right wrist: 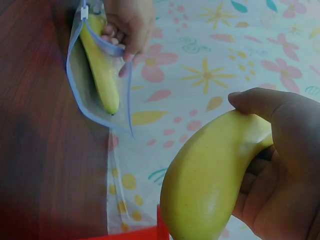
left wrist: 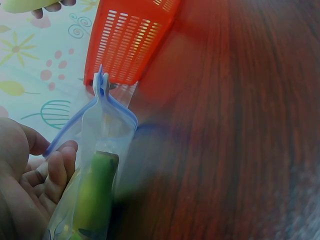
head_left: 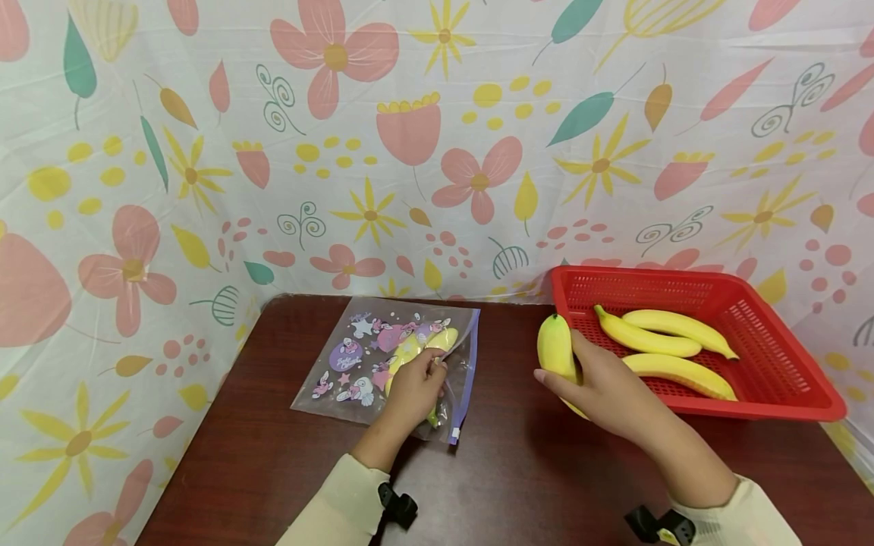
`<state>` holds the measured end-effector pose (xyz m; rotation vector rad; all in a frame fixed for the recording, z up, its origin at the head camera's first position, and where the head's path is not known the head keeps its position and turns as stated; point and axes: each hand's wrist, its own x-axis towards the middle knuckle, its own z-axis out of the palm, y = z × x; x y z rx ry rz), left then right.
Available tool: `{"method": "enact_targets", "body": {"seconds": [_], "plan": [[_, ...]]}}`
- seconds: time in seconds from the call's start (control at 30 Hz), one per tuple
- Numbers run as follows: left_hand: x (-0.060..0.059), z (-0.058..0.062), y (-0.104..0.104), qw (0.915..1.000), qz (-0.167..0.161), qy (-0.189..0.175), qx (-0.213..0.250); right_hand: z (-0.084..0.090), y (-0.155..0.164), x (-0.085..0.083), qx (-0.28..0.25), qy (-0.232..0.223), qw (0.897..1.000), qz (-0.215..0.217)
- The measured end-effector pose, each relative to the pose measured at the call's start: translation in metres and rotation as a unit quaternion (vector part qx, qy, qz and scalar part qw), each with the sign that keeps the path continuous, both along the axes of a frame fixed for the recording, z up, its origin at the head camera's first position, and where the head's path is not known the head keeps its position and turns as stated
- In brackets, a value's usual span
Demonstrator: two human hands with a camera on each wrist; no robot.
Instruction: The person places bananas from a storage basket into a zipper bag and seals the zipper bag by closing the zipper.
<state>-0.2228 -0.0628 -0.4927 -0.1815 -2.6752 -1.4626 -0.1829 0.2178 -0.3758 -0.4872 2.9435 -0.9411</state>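
Note:
A clear zip bag [head_left: 369, 356] with cartoon prints lies on the dark wooden table [head_left: 519, 462], one banana [left wrist: 95, 197] inside it. My left hand [head_left: 413, 390] pinches the bag's open blue-zip edge [right wrist: 117, 50], holding it open. My right hand [head_left: 604, 387] grips a yellow banana [head_left: 556, 349] just left of the red basket [head_left: 785, 364], above the table. In the right wrist view that banana [right wrist: 210, 180] fills the lower right, with the bagged banana [right wrist: 102, 70] at upper left.
Three bananas [head_left: 665, 334] lie in the red perforated basket at the table's right side. A flowered cloth [head_left: 437, 144] hangs behind and round the table. The zip slider [left wrist: 100, 82] sits at the bag's near corner.

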Motion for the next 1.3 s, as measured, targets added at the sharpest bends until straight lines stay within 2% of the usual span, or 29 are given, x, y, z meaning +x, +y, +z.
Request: {"method": "enact_targets", "body": {"seconds": [0.8,1.13,1.3], "plan": [[-0.001,-0.002,-0.001,0.9999,-0.005,-0.011,0.001,-0.027,-0.025,-0.001,-0.043,-0.038,0.998,-0.014],[-0.001,-0.001,0.0,0.9999,-0.004,-0.013,0.001,-0.041,-0.036,-0.004,-0.055,-0.024,0.998,-0.022],[-0.001,-0.002,-0.001,0.9999,-0.004,-0.013,-0.002,-0.049,-0.038,-0.007,-0.082,-0.046,0.995,-0.031]]}}
